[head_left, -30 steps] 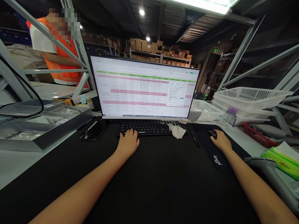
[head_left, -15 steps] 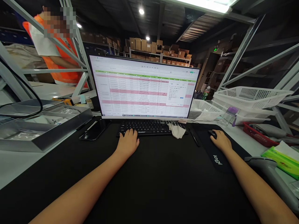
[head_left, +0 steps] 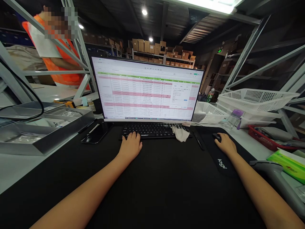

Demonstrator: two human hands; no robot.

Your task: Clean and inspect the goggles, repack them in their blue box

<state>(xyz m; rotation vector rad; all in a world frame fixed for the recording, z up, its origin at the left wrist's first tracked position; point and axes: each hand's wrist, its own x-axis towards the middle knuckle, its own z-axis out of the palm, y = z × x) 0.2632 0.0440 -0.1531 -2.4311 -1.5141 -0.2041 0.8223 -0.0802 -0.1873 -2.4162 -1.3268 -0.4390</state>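
My left hand (head_left: 130, 145) rests on the left front edge of a black keyboard (head_left: 152, 130), fingers spread flat over the keys. My right hand (head_left: 225, 144) is wrapped over a black mouse (head_left: 216, 136) on a dark mouse pad (head_left: 220, 162). A wide monitor (head_left: 147, 90) behind the keyboard shows a spreadsheet with green and pink rows. A crumpled white cloth (head_left: 180, 133) lies on the keyboard's right end. A black phone (head_left: 95, 135) lies to the left of the keyboard, on the black desk mat (head_left: 152, 184).
Grey metal trays (head_left: 40, 127) stand at the left. White perforated baskets (head_left: 252, 100), a clear bottle with a purple cap (head_left: 233, 119) and a red basket (head_left: 264, 136) are at the right, with a grey scanner (head_left: 274, 176) and a green packet (head_left: 288, 162). A person in an orange vest (head_left: 54, 51) stands behind the left rack.
The person in the orange vest has shifted slightly to the left. Both my hands stay where they were.
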